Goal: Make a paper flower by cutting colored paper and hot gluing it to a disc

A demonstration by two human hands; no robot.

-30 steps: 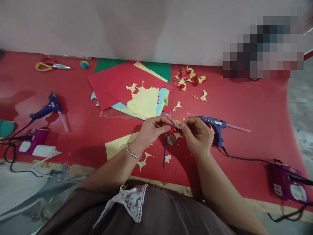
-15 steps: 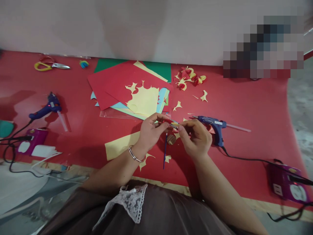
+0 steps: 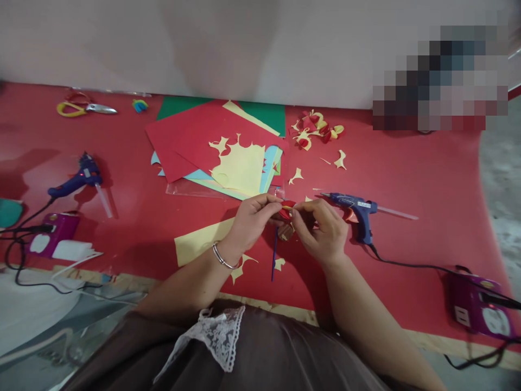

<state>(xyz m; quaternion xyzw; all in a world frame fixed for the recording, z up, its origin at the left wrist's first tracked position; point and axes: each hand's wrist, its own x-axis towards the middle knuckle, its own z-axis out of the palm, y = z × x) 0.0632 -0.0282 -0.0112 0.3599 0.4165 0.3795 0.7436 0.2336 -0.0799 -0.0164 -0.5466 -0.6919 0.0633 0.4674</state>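
Between my fingertips is a small red and yellow paper piece (image 3: 287, 209). My left hand (image 3: 256, 220) pinches it from the left, and my right hand (image 3: 321, 228) grips its right side; the fingers partly hide it. Just below lies a round brown disc (image 3: 285, 232), with a thin blue stick (image 3: 274, 258) running down beside it. A blue glue gun (image 3: 358, 205) rests on its side to the right of my right hand. A strip of yellow paper (image 3: 199, 241) lies under and left of my left wrist.
Coloured paper sheets (image 3: 183, 136) are stacked at the back, with yellow scraps on top. Red and yellow paper petals (image 3: 313, 127) lie to their right. Scissors (image 3: 87, 109), another glue gun (image 3: 81, 176) and a purple power box (image 3: 55, 233) are left; another purple box (image 3: 478, 301) stands right.
The paper piece has turned, so more of its red side shows. My right hand has shifted slightly left, and my left fingers have dropped a little.
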